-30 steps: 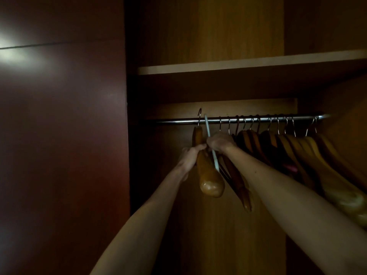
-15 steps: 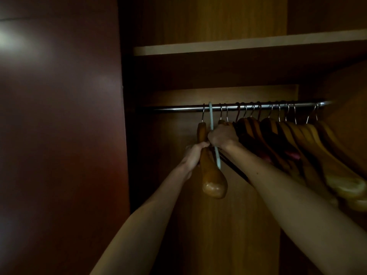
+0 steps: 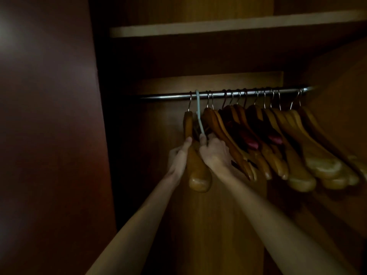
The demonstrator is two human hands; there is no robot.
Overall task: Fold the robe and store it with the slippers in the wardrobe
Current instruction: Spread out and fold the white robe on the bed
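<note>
**Both hands at the rail, no robe in sight**

Right hand (image 3: 215, 150): fingers curled round the lower end of a pale loop (image 3: 198, 114), a thin blue-white strip hooked over the rail (image 3: 228, 94); whether cord or slim hanger, cannot tell.

Left hand (image 3: 178, 157): at 9 o'clock of the right, thumb up, gripping the leftmost hanger (image 3: 195, 167), a wooden one hanging apart from the others.

At 3 o'clock, a packed row of wooden hangers (image 3: 278, 139), all bare, some with dark red padding. Shelf (image 3: 228, 26) at 12 o'clock above the rail. Wardrobe (image 3: 214, 225) is open; dark red door panel (image 3: 49, 135) at 9 o'clock.

Light is poor.

Progress, by my reading: robe and slippers are nowhere visible, on rail or shelf. Nothing shows a folded robe stored. Folding and stowing look undone; this is rail-side sorting only.
</note>
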